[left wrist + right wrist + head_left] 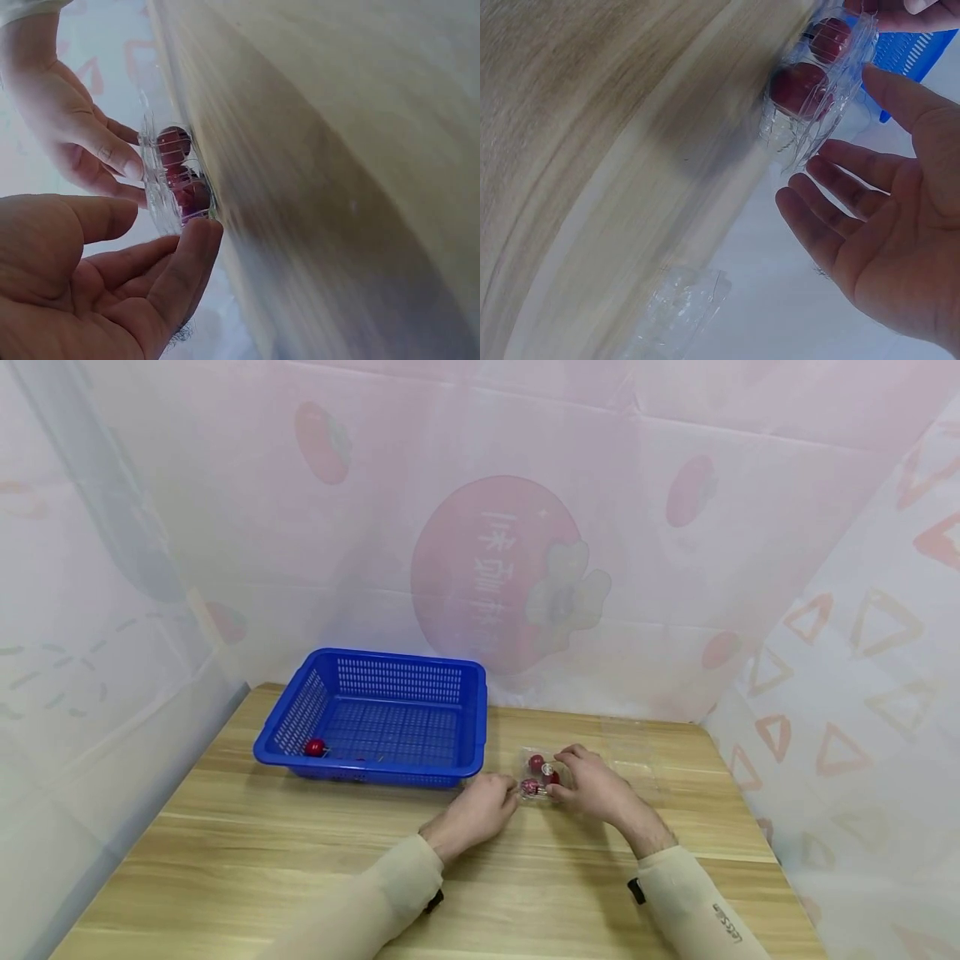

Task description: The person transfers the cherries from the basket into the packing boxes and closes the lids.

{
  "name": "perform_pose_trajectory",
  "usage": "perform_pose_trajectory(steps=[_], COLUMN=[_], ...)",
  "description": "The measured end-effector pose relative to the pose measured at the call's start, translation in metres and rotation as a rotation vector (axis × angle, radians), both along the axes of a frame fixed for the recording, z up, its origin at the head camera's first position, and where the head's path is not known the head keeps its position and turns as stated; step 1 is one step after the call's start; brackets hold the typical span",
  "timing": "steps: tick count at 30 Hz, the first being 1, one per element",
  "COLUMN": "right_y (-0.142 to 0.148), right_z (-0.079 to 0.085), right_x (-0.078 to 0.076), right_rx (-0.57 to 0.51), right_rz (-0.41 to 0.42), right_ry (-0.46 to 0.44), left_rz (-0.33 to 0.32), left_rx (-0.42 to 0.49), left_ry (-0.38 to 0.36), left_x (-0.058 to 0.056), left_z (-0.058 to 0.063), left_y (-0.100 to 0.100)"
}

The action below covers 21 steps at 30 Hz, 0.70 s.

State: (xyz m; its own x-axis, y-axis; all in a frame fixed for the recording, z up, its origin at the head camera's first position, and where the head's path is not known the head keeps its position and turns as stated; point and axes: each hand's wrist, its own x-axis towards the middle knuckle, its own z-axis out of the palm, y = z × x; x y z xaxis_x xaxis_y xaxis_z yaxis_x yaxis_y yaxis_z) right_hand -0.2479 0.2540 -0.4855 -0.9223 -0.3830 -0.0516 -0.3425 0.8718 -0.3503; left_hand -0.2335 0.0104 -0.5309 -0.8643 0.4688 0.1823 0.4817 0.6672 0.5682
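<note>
A small transparent plastic box (538,774) with several round red balls (174,145) inside lies on the table, right of the basket. At its left end is my left hand (480,810); in the left wrist view one fingertip touches the box's edge while the thumb stands apart from it. My right hand (596,785) spans the box's right end, its thumb and fingers spread. The right wrist view shows the right thumb (889,86) against the lid side and the fingertips (796,191) near the lower end. No fingers are visibly curled round the box.
A blue perforated basket (480,727) stands at the back left, with a red ball (315,747) in its front left corner. Another transparent plastic box (679,307) lies right of the right hand. Printed cloth walls (645,568) border the wooden table (300,860).
</note>
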Motion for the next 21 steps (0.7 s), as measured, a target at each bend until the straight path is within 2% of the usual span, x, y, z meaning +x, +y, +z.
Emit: perform_pose_trajectory(steps=[1,2,4,5,6,8,11,12,15,21], right_y=[0.0,0.0,0.001,0.001,0.001,0.0,0.0,-0.001,-0.001,-0.002], right_z=[0.0,0.001,0.001,0.0,0.0,0.0,-0.001,-0.001,-0.001,-0.002], right_x=[0.0,0.001,0.001,0.001,0.001,0.001,0.001,0.002,0.002,0.002], right_rx=[0.003,0.005,0.007,0.009,0.011,0.014,0.018,0.02,0.026,0.023], right_rz=[-0.002,-0.006,-0.013,-0.016,-0.019,-0.025,-0.026,-0.026,-0.024,-0.029], right_ry=[0.0,-0.004,-0.01,-0.011,-0.013,-0.013,-0.005,-0.001,0.009,0.013], left_rz=[0.004,0.013,0.029,0.039,0.047,0.061,0.058,0.053,0.053,0.072], left_rx=[0.012,0.021,0.027,0.034,0.033,0.033,0.054,0.059,0.109,0.308], left_ry=[0.011,-0.026,-0.062,-0.076,-0.096,-0.178,-0.213,-0.238,-0.327,-0.529], left_x=[-0.003,-0.001,-0.003,-0.007,-0.008,-0.003,-0.006,-0.004,-0.006,-0.008], left_z=[-0.006,0.0,0.0,-0.007,-0.006,0.009,0.006,0.013,0.012,0.008], left_y=[0.001,0.002,0.005,0.006,0.007,0.008,0.008,0.009,0.01,0.011])
